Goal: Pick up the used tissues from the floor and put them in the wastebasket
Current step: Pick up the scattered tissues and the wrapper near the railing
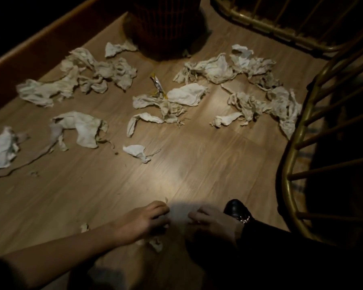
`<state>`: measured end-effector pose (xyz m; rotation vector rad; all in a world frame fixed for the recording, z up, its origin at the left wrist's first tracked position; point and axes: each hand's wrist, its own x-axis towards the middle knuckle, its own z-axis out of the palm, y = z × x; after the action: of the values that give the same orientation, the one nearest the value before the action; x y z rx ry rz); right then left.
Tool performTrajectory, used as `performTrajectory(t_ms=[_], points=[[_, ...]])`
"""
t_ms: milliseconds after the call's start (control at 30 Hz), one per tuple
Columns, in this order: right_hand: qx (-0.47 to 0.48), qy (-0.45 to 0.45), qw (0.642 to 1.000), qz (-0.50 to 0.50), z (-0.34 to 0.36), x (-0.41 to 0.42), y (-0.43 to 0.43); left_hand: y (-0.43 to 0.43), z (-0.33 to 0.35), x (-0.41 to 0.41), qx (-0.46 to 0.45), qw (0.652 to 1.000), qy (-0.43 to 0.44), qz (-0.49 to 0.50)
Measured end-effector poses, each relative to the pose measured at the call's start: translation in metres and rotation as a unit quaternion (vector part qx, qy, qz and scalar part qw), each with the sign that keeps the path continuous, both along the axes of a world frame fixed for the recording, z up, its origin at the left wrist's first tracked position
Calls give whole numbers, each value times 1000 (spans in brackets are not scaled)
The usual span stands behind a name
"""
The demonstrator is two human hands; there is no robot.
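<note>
Several crumpled white tissues lie scattered over the wooden floor [197, 160]: a cluster at the left [78, 80], one in the middle [172, 101], another at the right [256, 84]. The dark slatted wastebasket [166, 28] stands at the top centre, behind them. Near the bottom of the view my left hand [143, 220] and my right hand [214, 222] meet low over the floor, both gripping a blurred pale tissue [178, 216] stretched between them. Small tissue scraps [155, 243] lie under my left hand.
A gold metal chair frame [302, 122] curves down the right side, with another gold frame [270, 24] at the top right. A wooden skirting board [40, 45] runs along the upper left. A black shoe [237, 210] sits beside my right hand. A foil wrapper [157, 84] lies among the tissues.
</note>
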<state>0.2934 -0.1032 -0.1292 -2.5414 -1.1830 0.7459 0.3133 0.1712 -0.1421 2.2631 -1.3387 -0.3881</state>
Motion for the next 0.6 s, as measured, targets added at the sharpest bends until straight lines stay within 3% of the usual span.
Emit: performTrajectory(t_ms=[33, 67, 100, 200, 300, 500, 600], points=[[-35, -35, 998, -26, 8, 6, -3, 1, 0, 6, 0, 1000, -7, 5], [-7, -108, 994, -20, -2, 10, -3, 2, 4, 13, 1, 1000, -16, 15], [17, -77, 997, -19, 2, 16, 2, 6, 9, 20, 3, 999, -22, 31], [88, -99, 991, 20, 10, 39, 29, 35, 23, 42, 6, 994, -45, 104], [157, 1, 987, 19, 30, 43, 76, 81, 32, 46, 38, 986, -59, 152], [160, 76, 959, 222, 11, 11, 117, 135, 38, -45, 6, 962, -43, 271], [163, 51, 938, 303, 2, 28, 114, 134, 18, -101, 24, 940, -34, 339]])
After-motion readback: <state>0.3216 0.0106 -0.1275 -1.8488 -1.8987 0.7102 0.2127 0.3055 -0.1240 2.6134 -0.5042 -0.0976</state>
